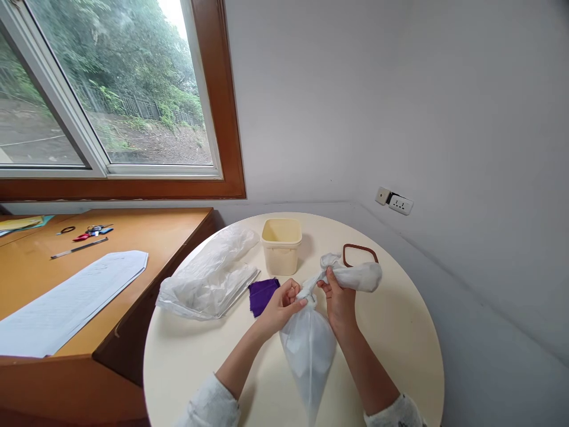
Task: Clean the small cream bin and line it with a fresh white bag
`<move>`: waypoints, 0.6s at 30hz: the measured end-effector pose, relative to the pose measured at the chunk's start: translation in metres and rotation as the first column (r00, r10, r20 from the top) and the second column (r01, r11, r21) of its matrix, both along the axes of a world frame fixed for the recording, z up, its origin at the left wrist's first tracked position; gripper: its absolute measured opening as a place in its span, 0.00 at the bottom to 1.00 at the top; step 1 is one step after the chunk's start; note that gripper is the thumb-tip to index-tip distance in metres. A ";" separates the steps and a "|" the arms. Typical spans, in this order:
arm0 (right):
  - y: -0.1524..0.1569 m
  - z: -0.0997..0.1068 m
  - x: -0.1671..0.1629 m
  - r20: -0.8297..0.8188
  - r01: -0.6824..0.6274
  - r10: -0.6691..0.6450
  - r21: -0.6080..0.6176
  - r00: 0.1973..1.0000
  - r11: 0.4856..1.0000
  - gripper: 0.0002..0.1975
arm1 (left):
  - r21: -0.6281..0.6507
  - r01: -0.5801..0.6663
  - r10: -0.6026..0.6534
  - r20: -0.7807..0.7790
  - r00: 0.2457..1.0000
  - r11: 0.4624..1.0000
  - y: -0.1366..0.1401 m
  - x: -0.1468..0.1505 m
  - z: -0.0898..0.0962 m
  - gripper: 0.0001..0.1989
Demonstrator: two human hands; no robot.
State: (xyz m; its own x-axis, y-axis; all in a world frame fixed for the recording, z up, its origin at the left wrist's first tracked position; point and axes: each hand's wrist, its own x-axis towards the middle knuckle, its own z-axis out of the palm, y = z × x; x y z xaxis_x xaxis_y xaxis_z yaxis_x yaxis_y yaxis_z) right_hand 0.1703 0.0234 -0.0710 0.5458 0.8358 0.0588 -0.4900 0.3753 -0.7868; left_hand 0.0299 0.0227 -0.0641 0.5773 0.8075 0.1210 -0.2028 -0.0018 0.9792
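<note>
Holds a thin, translucent white plastic bag (310,344) with both hands over the near part of a round, cream-coloured table (400,338). Pinches it at the gathered, knotted neck with the left hand (284,305), with thumb and fingertips together on the plastic. Clamps the right hand (340,299) on the twisted upper end of the same bag, with the thumb over the top. Tapers, below the knot, from a full body to a narrow tip pointing toward the viewer. Bulges, beyond the right hand, into a puffy roll, partly hiding the near side of a reddish-brown, rounded rectangular frame (360,246); cannot tell whether touching it.

Just beside the left hand, on the table: a small, deep purple piece of cloth (263,295). Behind the cloth: an upright, open-topped, pale yellow plastic tub (281,258). Left of both: a large, crumpled, clear plastic sheet or bag (208,273), spread near the table's edge.

Farther left, on a brown wooden table (164,225): white papers (75,302), a slim dark pen (80,248) and a small bunch of keys (95,232).
</note>
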 end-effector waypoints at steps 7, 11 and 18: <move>0.004 -0.008 0.004 0.118 -0.161 0.169 -0.078 0.979 0.984 0.16 | -0.069 -0.048 0.053 0.065 0.997 0.996 0.005 0.000 -0.008 0.16; 0.001 -0.009 0.005 0.251 -0.414 0.461 -0.218 0.851 0.884 0.17 | -0.094 -0.203 0.209 0.066 0.976 0.975 0.011 0.001 -0.020 0.14; -0.005 -0.003 0.004 0.449 -0.625 0.657 -0.243 0.605 0.742 0.22 | -0.016 -0.356 0.356 0.073 0.932 0.934 0.017 -0.002 -0.024 0.03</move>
State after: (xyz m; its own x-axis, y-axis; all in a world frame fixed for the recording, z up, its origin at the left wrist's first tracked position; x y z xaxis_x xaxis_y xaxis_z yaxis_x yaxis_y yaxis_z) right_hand 0.1746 0.0185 -0.0741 -0.2215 0.9708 0.0925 -0.1434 0.0614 -0.9878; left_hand 0.0283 0.0401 -0.0883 0.2413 0.9588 0.1499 -0.2608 -0.0847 0.9617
